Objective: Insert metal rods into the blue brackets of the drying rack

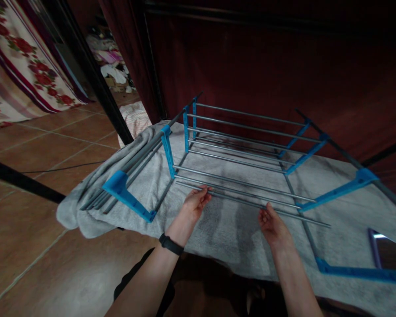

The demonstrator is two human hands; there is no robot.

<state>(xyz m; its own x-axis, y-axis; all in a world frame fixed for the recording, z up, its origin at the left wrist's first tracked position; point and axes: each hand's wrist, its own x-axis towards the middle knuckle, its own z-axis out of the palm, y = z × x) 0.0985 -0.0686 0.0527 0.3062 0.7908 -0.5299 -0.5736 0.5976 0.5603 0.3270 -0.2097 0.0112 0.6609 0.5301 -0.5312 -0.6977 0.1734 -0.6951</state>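
A rack (237,145) of grey metal rods and blue plastic brackets lies on a grey towel (224,224) spread on the floor. A loose grey rod (237,200) runs across the front of the rack. My left hand (193,207) pinches this rod near its left end, a black band on the wrist. My right hand (272,222) grips the same rod further right, fingers curled round it. The rod's right tip reaches past a blue bracket (336,191).
A phone (387,253) lies on the towel at the right. Another blue bracket (359,272) lies at the front right. Brown floor tiles (36,246) spread to the left. A floral cloth (23,66) hangs at the top left. A dark red curtain (267,66) stands behind the rack.
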